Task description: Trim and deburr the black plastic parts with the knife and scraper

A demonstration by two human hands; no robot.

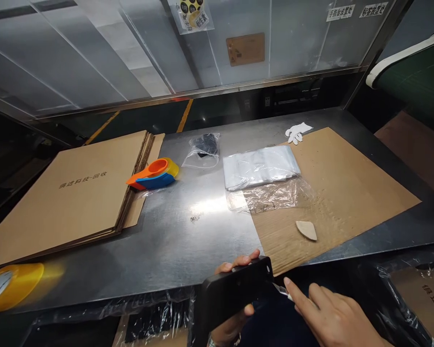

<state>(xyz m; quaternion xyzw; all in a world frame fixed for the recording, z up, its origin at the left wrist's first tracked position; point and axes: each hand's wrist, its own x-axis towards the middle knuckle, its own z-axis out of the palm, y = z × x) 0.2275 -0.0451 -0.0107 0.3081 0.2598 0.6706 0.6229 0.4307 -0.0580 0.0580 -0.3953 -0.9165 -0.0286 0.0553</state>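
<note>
My left hand point(235, 270) is wrapped round a flat black rectangular device point(235, 291), held tilted just below the front edge of the metal table point(181, 231). My right hand point(329, 315) is closed in a pinch on a small thin pale piece point(282, 289) that touches the device's right end. On the table lie a stack of clear plastic bags point(260, 166), one loose crinkled clear bag point(271, 195) and a small beige scraper-like wedge point(306, 230) on a brown cardboard sheet point(347, 193).
A stack of flat cardboard boxes point(68, 193) lies at left with an orange and blue tape dispenser point(154, 174) on its edge. A bag with black parts point(204, 148), a white glove point(298, 131) and a yellow tape roll point(10, 284) are also here.
</note>
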